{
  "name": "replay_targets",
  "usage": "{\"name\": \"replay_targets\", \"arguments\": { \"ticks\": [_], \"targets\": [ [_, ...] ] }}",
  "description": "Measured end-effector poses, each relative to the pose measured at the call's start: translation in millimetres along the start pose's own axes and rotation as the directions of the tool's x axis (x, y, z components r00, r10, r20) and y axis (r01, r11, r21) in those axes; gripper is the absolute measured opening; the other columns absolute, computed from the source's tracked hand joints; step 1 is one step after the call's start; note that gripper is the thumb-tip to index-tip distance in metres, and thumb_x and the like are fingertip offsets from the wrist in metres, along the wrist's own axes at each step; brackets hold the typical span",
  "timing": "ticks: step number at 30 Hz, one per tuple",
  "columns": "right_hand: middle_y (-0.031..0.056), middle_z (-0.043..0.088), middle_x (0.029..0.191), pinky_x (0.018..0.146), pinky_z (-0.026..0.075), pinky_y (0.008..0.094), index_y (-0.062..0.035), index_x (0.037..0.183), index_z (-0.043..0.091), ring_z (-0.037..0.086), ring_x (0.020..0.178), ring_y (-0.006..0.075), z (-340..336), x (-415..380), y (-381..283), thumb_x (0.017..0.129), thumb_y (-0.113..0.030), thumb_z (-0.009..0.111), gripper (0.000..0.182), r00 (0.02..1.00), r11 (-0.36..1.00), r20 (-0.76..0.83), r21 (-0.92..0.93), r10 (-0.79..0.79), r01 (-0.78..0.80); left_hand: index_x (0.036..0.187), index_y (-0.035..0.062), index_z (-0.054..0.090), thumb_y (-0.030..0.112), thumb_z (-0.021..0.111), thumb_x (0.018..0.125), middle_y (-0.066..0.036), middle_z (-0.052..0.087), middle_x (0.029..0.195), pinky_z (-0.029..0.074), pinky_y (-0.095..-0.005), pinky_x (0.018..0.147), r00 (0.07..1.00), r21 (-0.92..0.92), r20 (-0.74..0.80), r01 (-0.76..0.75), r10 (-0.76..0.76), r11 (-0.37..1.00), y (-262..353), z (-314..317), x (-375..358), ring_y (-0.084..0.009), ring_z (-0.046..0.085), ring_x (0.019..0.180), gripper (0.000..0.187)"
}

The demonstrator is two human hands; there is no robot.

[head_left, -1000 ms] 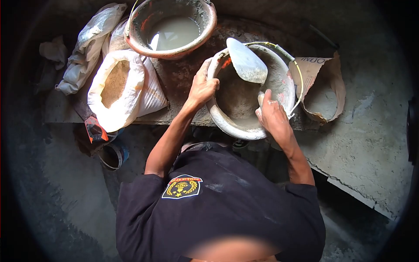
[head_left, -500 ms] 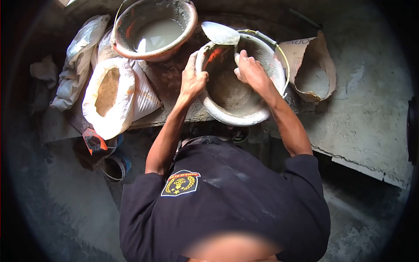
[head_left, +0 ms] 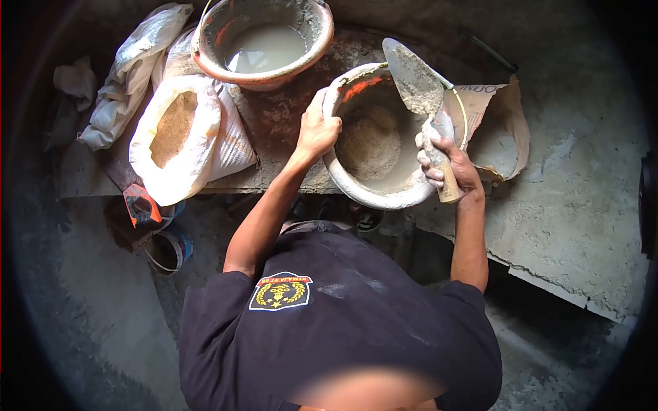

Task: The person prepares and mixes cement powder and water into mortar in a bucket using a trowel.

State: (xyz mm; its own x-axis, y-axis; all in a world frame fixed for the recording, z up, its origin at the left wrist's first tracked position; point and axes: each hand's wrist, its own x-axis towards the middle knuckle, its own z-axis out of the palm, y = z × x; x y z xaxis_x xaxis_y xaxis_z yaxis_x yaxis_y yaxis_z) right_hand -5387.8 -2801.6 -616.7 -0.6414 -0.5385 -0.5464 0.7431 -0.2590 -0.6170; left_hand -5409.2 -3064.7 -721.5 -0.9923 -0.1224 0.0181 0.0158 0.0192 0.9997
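Note:
My left hand (head_left: 320,130) grips the left rim of a mortar-crusted bucket (head_left: 386,200), its fingers closed over the edge. Inside the bucket lies a grey-brown mound of sandy mix (head_left: 371,142), with a wetter grey patch beside it. My right hand (head_left: 449,166) is wrapped around the wooden handle of a trowel (head_left: 416,80) at the bucket's right side. The trowel's blade points up and left over the far right rim, and grey mix clings to its face. The bucket's yellowish handle (head_left: 461,109) hangs at its right side.
A second bucket (head_left: 264,77) with cloudy water stands at the back left. Beside it sits an open white sack (head_left: 208,130) of sand. At the right is a torn paper bag (head_left: 519,130) holding grey powder. An orange-handled tool (head_left: 142,207) lies by the ledge's front left edge.
My right hand has drawn the trowel back to the right and turned it, so the mix-covered face shows. My left hand stays on the rim. The whole view has shifted slightly.

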Motion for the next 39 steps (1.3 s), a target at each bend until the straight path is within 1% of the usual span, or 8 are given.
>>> {"name": "replay_targets", "arguments": {
  "ticks": [7, 9, 12, 17, 30, 32, 33, 39],
  "targets": [
    [0.0169, 0.062, 0.082, 0.050, 0.048, 0.0335, 0.0004, 0.110, 0.053, 0.060, 0.056, 0.0228, 2, 8, 22, 0.092, -0.031, 0.055, 0.035, 0.936, 0.708, -0.214, -0.704, -0.279, 0.050, 0.121, 0.0035, 0.051, -0.004, 0.048, 0.068, -0.007, 0.060, 0.099, 0.048, -0.0273, 0.071, 0.999, 0.085, -0.017, -0.042, 0.044, 0.995, -4, 0, 1, -0.0139, 0.056, 0.080, 0.054],
    [0.0291, 0.061, 0.099, 0.074, 0.050, 0.0437, 0.0052, 0.122, 0.048, 0.063, 0.083, 0.0416, -4, 17, 35, 0.090, -0.033, 0.059, 0.051, 0.632, -0.192, 0.131, -0.981, -0.764, -0.029, 0.121, 0.0035, 0.051, -0.004, 0.048, 0.068, -0.007, 0.060, 0.098, 0.048, -0.0271, 0.070, 0.999, 0.085, -0.018, -0.046, 0.048, 0.995, -5, 1, 0, -0.0134, 0.056, 0.078, 0.053],
    [0.0322, 0.050, 0.124, 0.098, 0.039, 0.0420, 0.0074, 0.131, 0.040, 0.049, 0.117, 0.0438, 4, 11, 30, 0.090, -0.038, 0.059, 0.064, 0.802, 0.004, -0.066, -0.997, -0.593, -0.079, 0.120, 0.0036, 0.051, -0.004, 0.048, 0.068, -0.006, 0.059, 0.094, 0.047, -0.0267, 0.068, 1.000, 0.040, -0.014, -0.015, 0.016, 0.999, -6, 1, 0, -0.0119, 0.055, 0.074, 0.053],
    [0.0325, 0.059, 0.079, 0.068, 0.044, 0.0569, 0.0054, 0.107, 0.044, 0.057, 0.079, 0.0526, 15, 12, 30, 0.093, -0.027, 0.051, 0.036, 0.868, -0.128, 0.020, -0.990, -0.496, -0.050, 0.122, 0.0058, 0.049, 0.004, 0.049, 0.068, -0.022, 0.063, 0.100, 0.046, -0.0375, 0.088, 1.000, 0.036, -0.013, 0.029, -0.028, 0.999, 1, 0, -3, -0.0341, 0.062, 0.099, 0.053],
    [0.0339, 0.059, 0.083, 0.070, 0.046, 0.0553, 0.0033, 0.107, 0.046, 0.057, 0.084, 0.0511, 21, 79, -2, 0.093, -0.030, 0.049, 0.036, 0.873, -0.206, 0.034, -0.976, -0.487, -0.077, 0.117, 0.0044, 0.054, -0.003, 0.049, 0.064, -0.005, 0.061, 0.086, 0.048, -0.0261, 0.065, 0.997, 0.041, -0.079, 0.000, 0.003, 0.999, 4, 3, -3, -0.0121, 0.057, 0.071, 0.053],
    [0.0346, 0.059, 0.092, 0.076, 0.047, 0.0559, 0.0011, 0.118, 0.044, 0.056, 0.090, 0.0523, 47, 49, 3, 0.092, -0.030, 0.049, 0.041, 0.887, -0.179, -0.226, -0.931, -0.403, -0.319, 0.116, 0.0048, 0.055, -0.004, 0.049, 0.064, -0.004, 0.061, 0.086, 0.047, -0.0242, 0.063, 0.992, 0.017, -0.111, -0.054, 0.056, 0.998, 3, 2, 2, -0.0108, 0.056, 0.070, 0.053],
    [0.0347, 0.059, 0.093, 0.078, 0.046, 0.0560, 0.0009, 0.120, 0.043, 0.056, 0.092, 0.0523, 44, 34, 14, 0.092, -0.030, 0.049, 0.042, 0.881, -0.227, -0.187, -0.924, -0.435, -0.309, 0.114, 0.0036, 0.055, -0.003, 0.045, 0.067, -0.016, 0.066, 0.098, 0.047, -0.0314, 0.087, 0.994, -0.012, -0.097, 0.055, -0.056, 0.998, 13, 2, -1, -0.0255, 0.064, 0.097, 0.049],
    [0.0325, 0.059, 0.075, 0.066, 0.048, 0.0559, 0.0053, 0.096, 0.049, 0.059, 0.076, 0.0507, 19, 81, 15, 0.092, -0.027, 0.051, 0.033, 0.823, -0.181, -0.004, -0.975, -0.567, -0.129, 0.110, 0.0051, 0.053, -0.001, 0.047, 0.067, -0.018, 0.065, 0.085, 0.049, -0.0354, 0.076, 0.992, 0.131, -0.116, 0.074, -0.058, 0.989, 24, 4, -6, -0.0285, 0.067, 0.083, 0.044]
  ]
}}
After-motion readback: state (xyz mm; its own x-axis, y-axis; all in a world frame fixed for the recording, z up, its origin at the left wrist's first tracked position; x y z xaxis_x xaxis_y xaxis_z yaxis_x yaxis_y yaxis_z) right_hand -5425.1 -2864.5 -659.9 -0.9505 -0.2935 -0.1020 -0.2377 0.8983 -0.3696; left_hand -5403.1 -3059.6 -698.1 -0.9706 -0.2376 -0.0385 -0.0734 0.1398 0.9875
